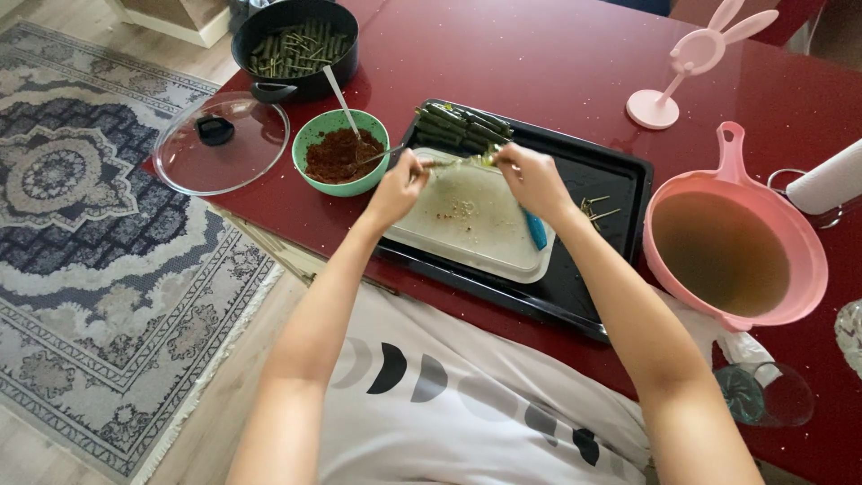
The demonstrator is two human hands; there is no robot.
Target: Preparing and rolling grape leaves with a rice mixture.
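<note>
Nearest to the lens is a white shirt with moon-phase shapes, and both forearms reach out from it over the big red table. Next down in size: a pink colander full of brownish liquid on the right, then a black baking tray with a white cutting board lying in it. Top left sits a black pot already packed with a fair layer of rolled green leaves, its glass lid resting beside it. A green bowl of reddish filling with a spoon in it is just left of the tray.

Both hands are pinched shut on one leaf stretched over the board's far edge, left hand and right hand at either end. Looks like it's mid-roll, though it's too small to say for sure.

So plenty done in the pot, and a small stack of leaves at the tray's back still waits, with filling left too.
</note>
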